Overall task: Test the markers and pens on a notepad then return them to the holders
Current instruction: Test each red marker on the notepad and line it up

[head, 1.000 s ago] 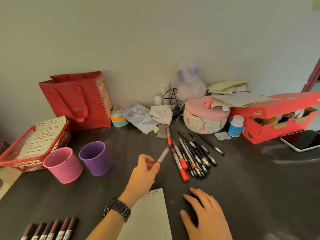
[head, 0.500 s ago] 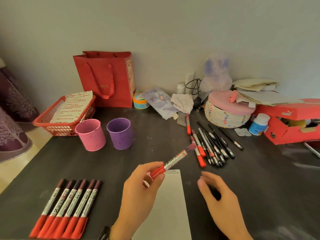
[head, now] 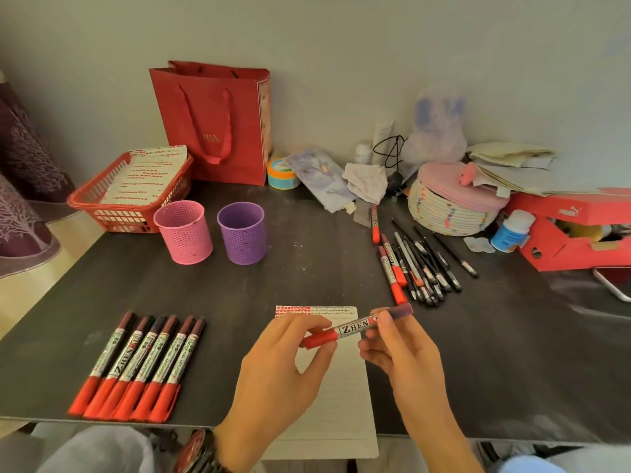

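Head view: nearest us, our left grip point(head: 273, 363) pinches the red end of a red-and-white barrelled marker point(head: 355, 327), and our right grip point(head: 406, 356) pinches it near its dark cap, above the white lined notepad point(head: 338, 401) on the dark counter point(head: 307, 268). Beyond stand a pink perforated holder point(head: 184, 232) and a purple perforated holder point(head: 243, 232), before a grey wall point(head: 341, 46).
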The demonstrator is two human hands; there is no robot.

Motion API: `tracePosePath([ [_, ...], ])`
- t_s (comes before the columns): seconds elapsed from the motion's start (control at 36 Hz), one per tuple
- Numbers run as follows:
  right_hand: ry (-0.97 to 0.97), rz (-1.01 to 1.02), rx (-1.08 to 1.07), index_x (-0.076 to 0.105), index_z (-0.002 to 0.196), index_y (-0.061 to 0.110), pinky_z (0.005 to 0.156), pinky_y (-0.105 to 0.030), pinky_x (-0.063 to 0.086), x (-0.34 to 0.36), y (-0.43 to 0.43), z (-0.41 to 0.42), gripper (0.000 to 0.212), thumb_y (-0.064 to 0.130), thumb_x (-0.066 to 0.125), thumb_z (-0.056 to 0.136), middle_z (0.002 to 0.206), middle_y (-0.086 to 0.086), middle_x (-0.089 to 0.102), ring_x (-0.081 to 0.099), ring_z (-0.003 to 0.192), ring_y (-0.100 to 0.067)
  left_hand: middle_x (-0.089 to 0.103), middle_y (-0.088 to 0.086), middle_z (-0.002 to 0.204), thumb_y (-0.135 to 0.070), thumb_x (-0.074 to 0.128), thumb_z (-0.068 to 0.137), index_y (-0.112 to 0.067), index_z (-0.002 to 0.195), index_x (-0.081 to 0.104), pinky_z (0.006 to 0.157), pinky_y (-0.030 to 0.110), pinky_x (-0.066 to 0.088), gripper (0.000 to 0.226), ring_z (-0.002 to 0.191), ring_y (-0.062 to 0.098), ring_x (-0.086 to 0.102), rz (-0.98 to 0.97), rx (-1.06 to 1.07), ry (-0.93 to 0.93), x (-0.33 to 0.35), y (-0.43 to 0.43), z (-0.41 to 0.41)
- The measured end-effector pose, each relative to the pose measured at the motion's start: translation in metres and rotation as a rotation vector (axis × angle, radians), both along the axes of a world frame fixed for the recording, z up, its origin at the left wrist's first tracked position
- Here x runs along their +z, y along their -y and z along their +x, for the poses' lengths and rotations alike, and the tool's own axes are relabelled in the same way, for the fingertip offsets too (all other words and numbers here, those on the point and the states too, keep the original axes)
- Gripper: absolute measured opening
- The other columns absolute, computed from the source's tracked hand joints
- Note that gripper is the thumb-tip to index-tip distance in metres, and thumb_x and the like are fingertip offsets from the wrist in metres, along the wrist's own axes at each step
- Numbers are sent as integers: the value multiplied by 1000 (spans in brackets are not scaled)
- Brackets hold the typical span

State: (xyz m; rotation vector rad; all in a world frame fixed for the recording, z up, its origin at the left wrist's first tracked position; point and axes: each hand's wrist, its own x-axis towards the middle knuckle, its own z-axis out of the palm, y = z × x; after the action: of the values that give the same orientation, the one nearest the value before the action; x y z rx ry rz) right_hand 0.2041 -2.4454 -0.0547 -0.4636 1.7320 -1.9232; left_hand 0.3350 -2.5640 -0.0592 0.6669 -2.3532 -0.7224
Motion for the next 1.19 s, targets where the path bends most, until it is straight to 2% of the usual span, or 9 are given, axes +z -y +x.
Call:
tracePosePath([
  [0.25,308,-248,9,66,102,7,82,-39,56,-9,4,24,28,30,61,87,104,-15,73,70,97,-30,54,-11,62,-69,4,87,-28,62,45,51,24,30,63,61,11,50,131,74,99,-10,-12,-17],
  [0.33,637,-451,-83,64,80,9,80,-38,50,-3,12,34,16,23,61,87,77,-11,62,64,73,-25,43,-12,54,-56,15,98,-27,59,31,44,19,22,51,53,12,41,-73,143,178,-15,-19,-24],
  [0.47,900,-511,-299,35,52,21,65,-33,39,2,23,28,49,30,55,95,51,4,29,29,47,-15,43,-9,44,-37,40,95,-24,50,40,36,24,22,47,43,11,39,-323,154,126,-17,-29,-28],
  [0.61,848,-412,-240,25,48,23,50,-30,38,6,28,20,55,32,50,95,44,4,20,17,40,-15,40,-9,39,-35,38,93,-24,46,35,37,21,10,48,34,10,36,-253,149,222,-8,-34,-23],
  [0.69,843,-537,-146,23,47,25,41,-28,21,9,25,6,55,31,54,92,43,6,15,14,36,-14,56,-2,56,-42,27,100,-19,54,37,48,29,29,52,53,18,50,3,244,424,-9,-26,-19],
  [0.83,654,-663,-107,33,49,25,43,-24,25,23,7,-57,53,39,51,97,43,10,25,22,38,-9,53,-3,53,-67,10,90,-20,58,50,62,34,37,70,61,19,51,251,377,263,-18,20,21],
  [0.97,508,-331,-19,64,59,18,76,-33,49,16,36,-60,58,59,47,97,66,-1,61,64,63,-15,58,-11,72,-82,21,85,-32,75,53,60,27,39,60,70,6,55,275,213,98,-24,55,15],
  [1.11,280,51,132,78,93,17,54,-30,54,-4,56,-43,77,80,35,83,76,-10,71,64,59,-18,46,-31,111,-60,58,84,-47,115,48,81,14,41,35,99,-3,51,218,49,234,-40,78,-3],
  [1.19,196,99,183,79,94,21,59,-30,57,-9,69,-35,64,74,45,85,89,-14,77,72,67,-21,38,-37,118,-57,61,84,-44,108,47,96,18,38,30,113,-8,44,149,15,279,-51,82,-3],
])
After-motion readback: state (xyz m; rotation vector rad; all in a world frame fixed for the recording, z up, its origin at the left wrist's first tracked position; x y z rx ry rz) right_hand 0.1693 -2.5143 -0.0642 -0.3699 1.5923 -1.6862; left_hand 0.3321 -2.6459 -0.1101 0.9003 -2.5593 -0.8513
